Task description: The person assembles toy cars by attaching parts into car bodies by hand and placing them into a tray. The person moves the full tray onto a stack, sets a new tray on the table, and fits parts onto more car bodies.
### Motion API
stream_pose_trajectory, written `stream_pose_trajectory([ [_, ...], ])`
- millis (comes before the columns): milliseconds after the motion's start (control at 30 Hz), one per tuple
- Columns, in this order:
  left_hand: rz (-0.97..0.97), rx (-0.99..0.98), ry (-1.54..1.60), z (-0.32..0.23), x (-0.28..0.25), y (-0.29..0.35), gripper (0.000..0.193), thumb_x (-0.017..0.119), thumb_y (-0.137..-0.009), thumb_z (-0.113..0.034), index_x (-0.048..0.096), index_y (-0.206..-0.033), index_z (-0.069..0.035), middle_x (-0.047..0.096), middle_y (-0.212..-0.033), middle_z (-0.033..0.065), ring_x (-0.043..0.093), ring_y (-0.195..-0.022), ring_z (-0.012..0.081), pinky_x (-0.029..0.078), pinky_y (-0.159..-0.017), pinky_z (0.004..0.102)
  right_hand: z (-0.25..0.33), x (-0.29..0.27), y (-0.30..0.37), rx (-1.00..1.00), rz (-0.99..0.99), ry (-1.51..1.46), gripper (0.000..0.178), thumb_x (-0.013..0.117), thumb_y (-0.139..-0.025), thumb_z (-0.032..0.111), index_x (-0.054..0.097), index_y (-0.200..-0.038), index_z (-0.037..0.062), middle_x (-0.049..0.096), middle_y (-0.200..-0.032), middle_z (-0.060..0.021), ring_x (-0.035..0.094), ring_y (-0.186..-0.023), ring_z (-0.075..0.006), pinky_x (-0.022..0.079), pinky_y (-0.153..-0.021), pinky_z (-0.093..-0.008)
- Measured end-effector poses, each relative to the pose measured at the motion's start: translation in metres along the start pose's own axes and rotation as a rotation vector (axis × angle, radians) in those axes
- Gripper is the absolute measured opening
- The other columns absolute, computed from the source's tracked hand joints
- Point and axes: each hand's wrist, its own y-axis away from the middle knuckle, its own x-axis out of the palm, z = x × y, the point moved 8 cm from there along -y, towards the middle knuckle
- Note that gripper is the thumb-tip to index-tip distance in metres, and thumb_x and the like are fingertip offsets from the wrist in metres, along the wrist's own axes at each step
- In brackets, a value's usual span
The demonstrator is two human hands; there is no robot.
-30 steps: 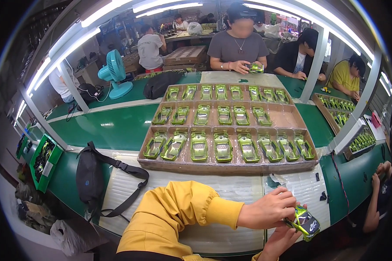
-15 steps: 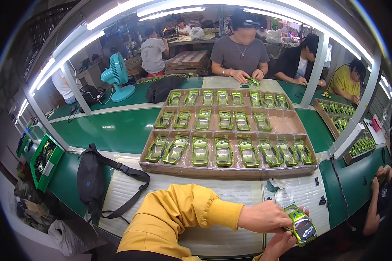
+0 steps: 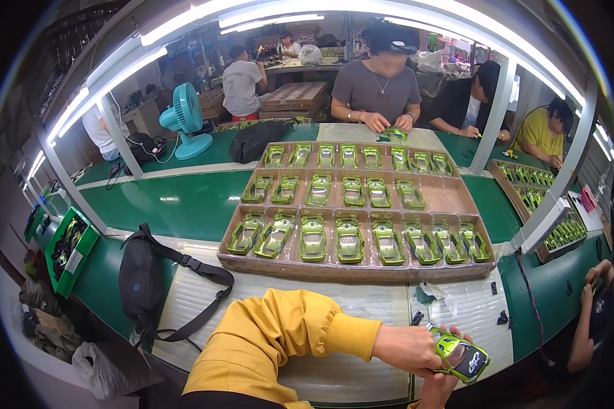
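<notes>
A green toy car body (image 3: 460, 354) with a dark, white-marked panel is tilted over the near right of the bench. My right hand (image 3: 438, 390) cradles it from below, its fingertips showing along the far side. My left hand (image 3: 404, 346), in a yellow sleeve, has its fingers curled closed against the near-left side of the car body. Whether a small part sits between those fingers is hidden. Beyond both hands stands a shallow brown box (image 3: 361, 271), its compartments holding rows of similar green car bodies.
Small black parts (image 3: 503, 318) lie right of the hands. A black bag (image 3: 142, 279) with a strap rests at left, near a green bin (image 3: 71, 252). A teal fan (image 3: 184, 123) stands on the far bench. Co-workers sit across and to the right; one handles a green car body (image 3: 394, 133).
The toy car body has shifted slightly left and turned, its marked end swinging right. My left fingers have moved a little left with it, still against its side.
</notes>
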Motion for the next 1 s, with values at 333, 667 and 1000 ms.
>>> stream_pose_trajectory([
  [333, -0.03, 0.017, 0.053, -0.006, 0.012, 0.001, 0.026, 0.059, -0.076, -0.022, 0.044, -0.064, -0.004, 0.047, -0.049, 0.0105, 0.051, -0.046, 0.029, 0.039, -0.042, 0.0383, -0.023, -0.022, 0.005, 0.083, 0.07, 0.001, 0.098, 0.076, -0.051, 0.053, 0.029, -0.121, 0.0012, 0.043, -0.113, -0.0142, 0.042, -0.11, -0.0268, 0.036, -0.093, -0.04],
  [667, -0.107, 0.101, 0.094, -0.018, 0.014, 0.007, 0.027, 0.058, -0.075, -0.019, 0.043, -0.061, -0.002, 0.046, -0.048, 0.0123, 0.051, -0.046, 0.0299, 0.039, -0.043, 0.0374, -0.018, -0.003, 0.008, 0.071, 0.003, -0.183, 0.097, 0.077, -0.043, 0.053, 0.034, -0.116, 0.0046, 0.046, -0.106, -0.0099, 0.047, -0.104, -0.0261, 0.039, -0.091, -0.04],
  [1000, -0.256, -0.102, -0.157, -0.005, -0.004, 0.005, 0.031, 0.059, -0.077, -0.03, 0.043, -0.06, -0.009, 0.044, -0.047, 0.0039, 0.047, -0.037, 0.0199, 0.036, -0.034, 0.0302, 0.005, -0.024, 0.001, 0.006, -0.083, 0.096, 0.092, 0.074, -0.049, 0.057, 0.037, -0.114, 0.0029, 0.041, -0.113, -0.0109, 0.046, -0.105, -0.0234, 0.038, -0.091, -0.0372],
])
